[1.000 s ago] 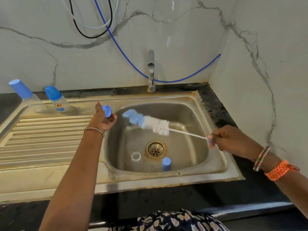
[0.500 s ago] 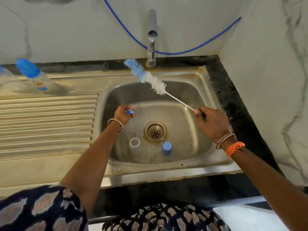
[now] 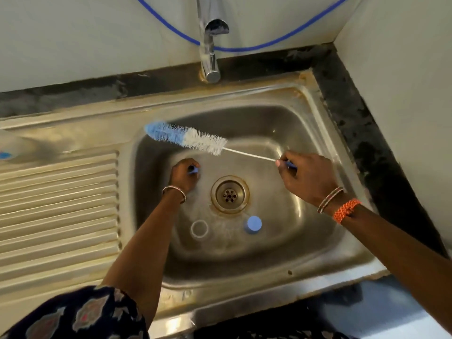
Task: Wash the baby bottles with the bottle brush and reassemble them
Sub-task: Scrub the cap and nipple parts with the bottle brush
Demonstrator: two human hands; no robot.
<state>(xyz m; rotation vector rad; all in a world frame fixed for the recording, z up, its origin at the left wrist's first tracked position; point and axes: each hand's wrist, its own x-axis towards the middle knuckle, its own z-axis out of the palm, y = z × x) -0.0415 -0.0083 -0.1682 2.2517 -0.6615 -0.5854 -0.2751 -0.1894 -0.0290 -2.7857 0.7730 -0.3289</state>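
A person leans over a stainless-steel sink [image 3: 347, 255] whose round drain [image 3: 230, 194], ringed with rusty stain, sits mid-basin. The right hand [image 3: 309, 178], just right of the drain, pinches the blue handle end of a bottle brush [image 3: 187, 138]; its thin white wire stem slants up and left, so the fluffy head, blue at the tip and white behind, hangs above the basin's far-left corner, well up from the drain. The left hand [image 3: 183, 174], just left of the drain and low in the basin, curls its fingers around a small blue bottle part [image 3: 193, 169], mostly hidden in the grip. Nearer than the drain, a clear bottle [image 3: 199, 228] stands open mouth up beside a blue cap [image 3: 253, 223], the two apart. A chrome tap [image 3: 209, 45] rises beyond the drain against a pale wall crossed by a blue hose [image 3: 244, 48]. Ribbed steel drainboard [image 3: 58, 211] stretches left of the drain. Metal bangles and an orange braided band circle the wrists. No lettering can be read.
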